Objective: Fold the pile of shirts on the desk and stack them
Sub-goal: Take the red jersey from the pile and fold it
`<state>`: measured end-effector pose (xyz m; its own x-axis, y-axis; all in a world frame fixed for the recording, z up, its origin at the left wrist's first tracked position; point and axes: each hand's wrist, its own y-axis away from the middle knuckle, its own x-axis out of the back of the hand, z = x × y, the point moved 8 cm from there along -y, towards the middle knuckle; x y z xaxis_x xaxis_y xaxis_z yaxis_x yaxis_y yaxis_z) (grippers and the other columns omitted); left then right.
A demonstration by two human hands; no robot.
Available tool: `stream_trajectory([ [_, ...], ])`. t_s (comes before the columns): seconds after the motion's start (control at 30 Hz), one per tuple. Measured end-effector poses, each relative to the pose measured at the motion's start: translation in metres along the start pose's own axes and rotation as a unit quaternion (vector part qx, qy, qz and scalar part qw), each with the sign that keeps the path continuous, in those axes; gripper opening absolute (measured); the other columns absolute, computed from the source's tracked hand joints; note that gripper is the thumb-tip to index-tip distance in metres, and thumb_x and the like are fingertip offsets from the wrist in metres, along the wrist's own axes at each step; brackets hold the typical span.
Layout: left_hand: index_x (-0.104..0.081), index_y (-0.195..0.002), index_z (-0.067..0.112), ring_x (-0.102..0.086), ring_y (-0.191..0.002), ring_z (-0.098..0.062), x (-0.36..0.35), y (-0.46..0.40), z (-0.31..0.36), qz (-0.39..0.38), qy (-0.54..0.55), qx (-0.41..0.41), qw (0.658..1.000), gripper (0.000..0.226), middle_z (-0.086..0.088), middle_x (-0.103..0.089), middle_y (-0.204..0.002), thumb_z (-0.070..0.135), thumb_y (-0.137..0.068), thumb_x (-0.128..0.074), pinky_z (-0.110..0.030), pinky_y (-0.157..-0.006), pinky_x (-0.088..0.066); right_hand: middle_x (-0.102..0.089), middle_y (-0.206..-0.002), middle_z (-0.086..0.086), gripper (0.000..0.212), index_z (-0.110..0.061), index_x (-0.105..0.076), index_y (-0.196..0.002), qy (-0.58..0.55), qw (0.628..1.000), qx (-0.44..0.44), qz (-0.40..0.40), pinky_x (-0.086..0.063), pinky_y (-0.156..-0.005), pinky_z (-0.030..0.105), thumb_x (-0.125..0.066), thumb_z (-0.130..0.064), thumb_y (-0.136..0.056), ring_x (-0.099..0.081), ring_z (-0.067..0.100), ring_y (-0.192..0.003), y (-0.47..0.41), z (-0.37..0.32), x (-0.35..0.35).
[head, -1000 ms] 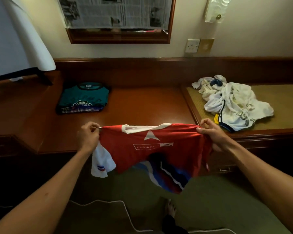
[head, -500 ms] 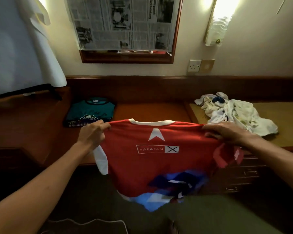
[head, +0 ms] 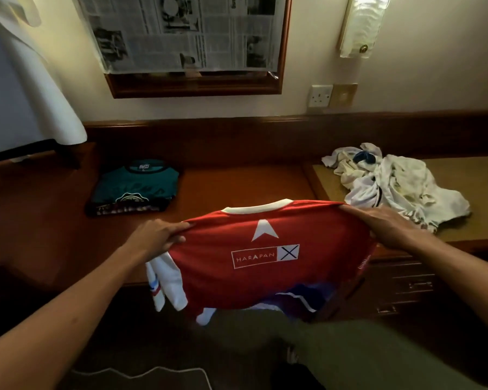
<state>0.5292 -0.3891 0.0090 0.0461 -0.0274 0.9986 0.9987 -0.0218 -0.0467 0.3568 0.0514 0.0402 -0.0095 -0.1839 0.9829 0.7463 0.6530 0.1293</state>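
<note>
both hands (head: 155, 238) (head: 389, 229) grip smooth red jersey (head: 265, 254) (white ribbed collar).

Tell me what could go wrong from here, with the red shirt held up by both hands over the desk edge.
1. The red shirt is held only at its shoulders by the left hand and right hand; its hem hangs below the desk edge and might bunch when laid down.
2. The white sleeve dangles loose and may tuck under.
3. The unfolded pile lies close by the right hand and could get dragged.

Bare desk (head: 237, 187) lies ahead of me, between the folded shirts (head: 133, 190) left and crumpled pile (head: 395, 187) right.
</note>
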Motion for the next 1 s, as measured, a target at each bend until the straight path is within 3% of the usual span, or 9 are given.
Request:
stream_trajectory([
  [0.17, -0.024, -0.145, 0.055, -0.066, -0.090, -0.025, -0.009, -0.059, -0.017, -0.043, -0.093, 0.130, 0.986, 0.061, -0.006, -0.067, -0.109, 0.023, -0.099, -0.046, -0.033, -0.068, -0.048, -0.054, -0.116, 0.005, 0.094, -0.048, -0.007, -0.149, -0.082, 0.996, -0.006, 0.022, -0.043, -0.073, 0.030, -0.052, 0.001, -0.082, -0.058, 0.026, -0.101, -0.060, 0.031, -0.018],
  [0.3, -0.012, -0.146, 0.058, -0.065, -0.091, -0.030, -0.012, -0.111, -0.033, -0.036, -0.115, 0.183, 0.976, 0.079, -0.009, -0.064, -0.109, 0.008, -0.092, -0.041, -0.037, -0.070, -0.049, -0.051, -0.114, 0.007, 0.090, -0.055, -0.007, -0.147, -0.059, 0.997, -0.031, 0.037, -0.045, -0.070, 0.035, -0.047, -0.007, -0.083, -0.060, 0.031, -0.095, -0.113, 0.071, -0.026],
  [0.57, -0.004, -0.144, 0.060, -0.063, -0.095, -0.036, -0.015, -0.194, -0.063, -0.038, -0.131, 0.225, 0.965, 0.073, -0.014, -0.062, -0.108, 0.019, -0.095, -0.039, -0.043, -0.078, -0.049, -0.050, -0.109, 0.011, 0.079, -0.055, -0.008, -0.148, -0.031, 0.999, -0.019, 0.011, -0.046, -0.071, 0.038, -0.042, -0.013, -0.090, -0.061, 0.036, -0.092, -0.215, 0.108, -0.024],
  [0.73, -0.001, -0.142, 0.065, -0.064, -0.095, -0.033, -0.030, -0.225, -0.092, -0.068, -0.126, 0.228, 0.963, 0.062, -0.010, -0.063, -0.110, 0.035, -0.100, -0.037, -0.042, -0.077, -0.049, -0.039, -0.094, 0.003, 0.089, -0.054, -0.009, -0.148, -0.093, 0.996, -0.017, -0.001, -0.047, -0.069, 0.039, -0.048, -0.006, -0.084, -0.058, 0.034, -0.091, -0.255, 0.114, -0.033],
  [0.87, 0.005, -0.143, 0.063, -0.065, -0.092, -0.028, -0.041, -0.254, -0.109, -0.085, -0.136, 0.206, 0.965, 0.061, -0.008, -0.064, -0.108, 0.044, -0.101, -0.034, -0.039, -0.073, -0.049, -0.059, -0.110, 0.011, 0.092, -0.050, -0.017, -0.149, -0.103, 0.994, -0.033, -0.001, -0.049, -0.069, 0.037, -0.051, -0.004, -0.077, -0.061, 0.034, -0.095, -0.284, 0.129, -0.042],
  [1.0, 0.004, -0.144, 0.060, -0.065, -0.081, -0.023, -0.054, -0.292, -0.130, -0.105, -0.133, 0.205, 0.964, 0.060, -0.006, -0.064, -0.096, 0.043, -0.101, -0.033, -0.035, -0.066, -0.047, -0.057, -0.134, 0.012, 0.084, -0.035, -0.037, -0.148, -0.155, 0.986, -0.057, 0.021, -0.052, -0.083, 0.040, -0.053, 0.001, -0.073, -0.061, 0.035, -0.111, -0.325, 0.136, -0.043],
])
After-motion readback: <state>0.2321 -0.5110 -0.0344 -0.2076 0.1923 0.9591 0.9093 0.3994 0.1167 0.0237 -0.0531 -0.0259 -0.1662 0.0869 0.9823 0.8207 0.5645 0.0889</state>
